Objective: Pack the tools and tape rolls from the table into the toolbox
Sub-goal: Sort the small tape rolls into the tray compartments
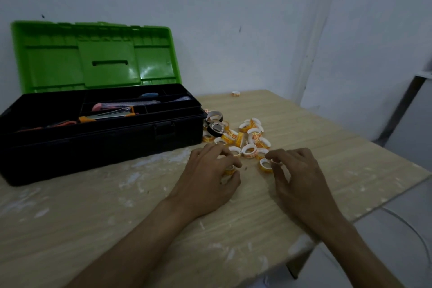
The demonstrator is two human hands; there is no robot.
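Note:
A black toolbox (100,147) with its green lid (93,58) raised stands at the left of the table. Several tools (112,112) lie in its top tray. Just right of the box lies a heap of small yellow-and-white tape rolls (250,138), with two black rolls (216,128) among them. At the heap's near edge, my left hand (210,177) has its thumb and fingers curled around one small roll (230,169). My right hand (299,177) pinches another small roll (266,165) with its fingertips. One lone roll (236,93) sits far back on the table.
The wooden table (140,217) carries white smears and ends at a right edge (374,206) close to my right hand. White walls rise behind it. A grey floor with a thin cable (416,234) shows at lower right.

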